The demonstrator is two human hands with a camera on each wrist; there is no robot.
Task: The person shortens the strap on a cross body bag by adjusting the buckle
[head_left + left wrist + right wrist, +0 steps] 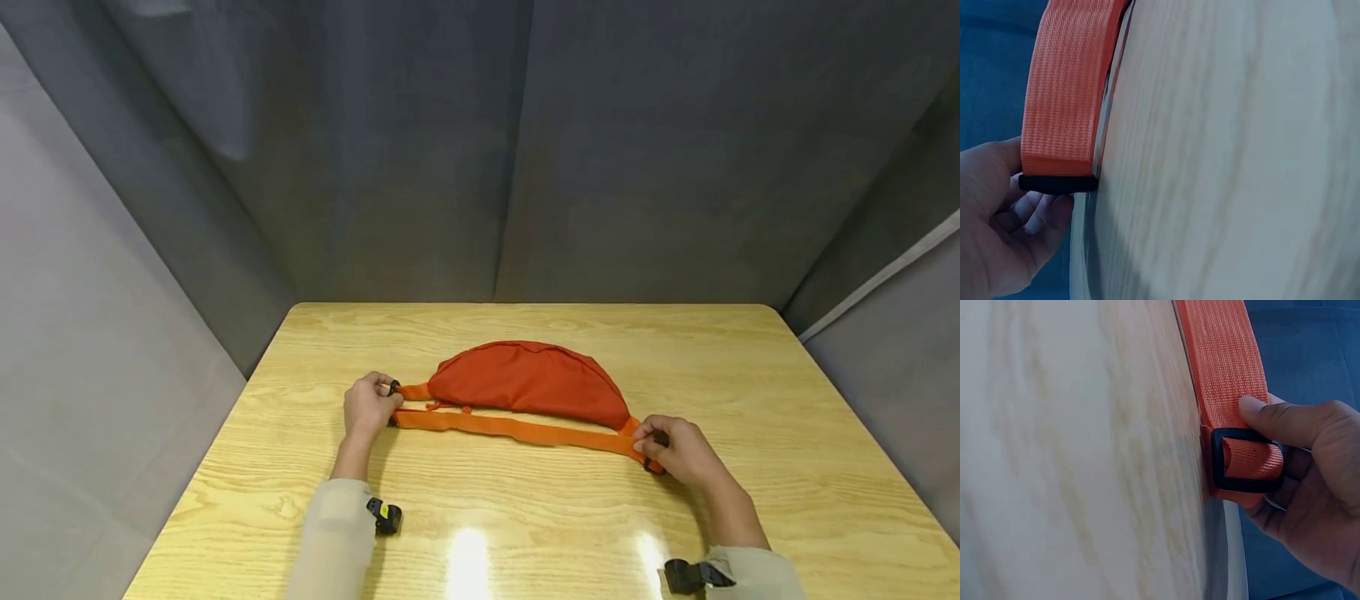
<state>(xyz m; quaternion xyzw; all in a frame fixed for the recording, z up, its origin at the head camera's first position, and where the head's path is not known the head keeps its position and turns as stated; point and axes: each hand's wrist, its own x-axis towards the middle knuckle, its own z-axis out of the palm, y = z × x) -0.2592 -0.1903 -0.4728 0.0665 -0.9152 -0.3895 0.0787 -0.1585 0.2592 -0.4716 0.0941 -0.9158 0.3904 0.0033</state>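
A red waist bag [525,382] lies on the wooden table with its curved side away from me. Along its near side an orange strap [510,428] runs between my two hands. My left hand [370,404] grips the black buckle [1059,184] at the strap's left end, its fingers partly hidden behind it. On the right, my right hand [678,450] pinches the strap beside a black slide adjuster [1217,459]. The thumb lies flat on the webbing [1225,356] there, and the other fingers are behind it. Small red zipper pulls [467,409] hang at the bag's near edge.
The light wooden table [300,517] has a far edge against a dark grey curtain [405,167]. Pale grey panels [97,333] stand to the sides. A small black camera [386,517] is strapped to my left wrist, another [684,575] to the right.
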